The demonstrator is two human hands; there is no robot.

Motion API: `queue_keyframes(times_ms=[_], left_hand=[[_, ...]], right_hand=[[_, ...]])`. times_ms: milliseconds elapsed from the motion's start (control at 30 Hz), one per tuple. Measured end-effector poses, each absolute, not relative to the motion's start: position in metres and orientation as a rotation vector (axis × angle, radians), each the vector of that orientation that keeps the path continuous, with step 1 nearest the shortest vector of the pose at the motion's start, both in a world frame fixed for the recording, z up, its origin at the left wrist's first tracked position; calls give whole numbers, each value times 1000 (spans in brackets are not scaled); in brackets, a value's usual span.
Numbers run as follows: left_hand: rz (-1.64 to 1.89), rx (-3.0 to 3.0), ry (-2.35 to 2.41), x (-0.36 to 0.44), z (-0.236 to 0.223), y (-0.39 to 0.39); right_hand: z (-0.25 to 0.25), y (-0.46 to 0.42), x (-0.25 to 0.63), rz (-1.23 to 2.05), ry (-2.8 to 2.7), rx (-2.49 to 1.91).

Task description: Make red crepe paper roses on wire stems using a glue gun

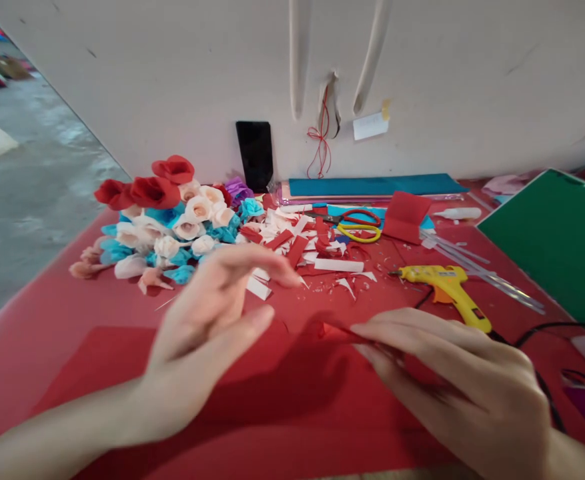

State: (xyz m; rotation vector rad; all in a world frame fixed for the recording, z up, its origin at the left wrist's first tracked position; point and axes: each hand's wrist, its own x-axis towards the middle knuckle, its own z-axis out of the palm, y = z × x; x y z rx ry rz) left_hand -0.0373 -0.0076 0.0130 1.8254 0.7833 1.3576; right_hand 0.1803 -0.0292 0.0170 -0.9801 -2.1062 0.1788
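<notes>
My right hand [452, 373] pinches a small piece of red paper [335, 332], whose rolled or folded tip sticks out to the left of the fingers. Most of that piece is hidden behind the hand. Left of it, my left hand [207, 333] hovers with thumb and fingers apart, nothing between them. Under both hands a large red sheet [252, 407] lies on the red tabletop [27, 380]. Just beyond the right hand lies a yellow glue gun [442, 283] with an orange trigger.
Paper flowers [172, 223] in red, white and blue pile up at the left. Paper scraps [312, 247], scissors [359, 225] and a red paper square [407, 217] lie in the middle. Clear glue sticks [487, 273] and a green board [557, 250] are at the right. A phone [255, 155] leans on the wall.
</notes>
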Motion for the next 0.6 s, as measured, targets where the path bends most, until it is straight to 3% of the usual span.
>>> queue_keyframes(times_ms=[67,167,600], left_hand=[[1050,1974,722,-34,15,-5],[859,2111,678,-28,11,0],[1087,2184,664,-20,2,-3]], right_hand=[[17,-31,180,146,-2097,-975],[17,-33,180,103,-2089,-972],[12,-34,175,92,-2118,-966]])
